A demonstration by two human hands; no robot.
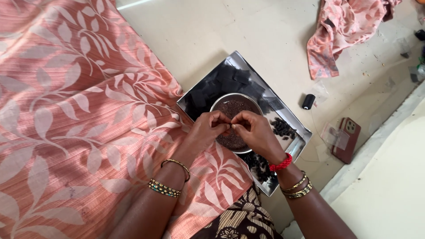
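1. Pale tiled floor (190,35) fills most of my view, and everything sits right on it.
2. Biggest thing is the salmon-pink cloth with a leaf print (66,110), covering the whole left side and running under the wrists.
3. Top right there's a crumpled pink rag (341,31), well apart from the work.
4. Centre of my feed: a shiny rectangular metal tray (300,142) set diagonally, with small black squares piled in its far corner and a heap of dark beady bits (283,128) on the right side.
5. Inside the tray sits a round steel bowl (221,100) full of tiny dark brown beads.
6. Left hand (208,129) and right hand (256,132) meet right over that bowl, fingertips touching each other. Both are pinched together on something tiny between them. It's too small for me to make out.
7. Right of the tray lies a reddish-brown phone (347,138), back up, with clear plastic scraps beside it.
8. Smallest: a black thread spool (308,101) just off the tray's right edge.
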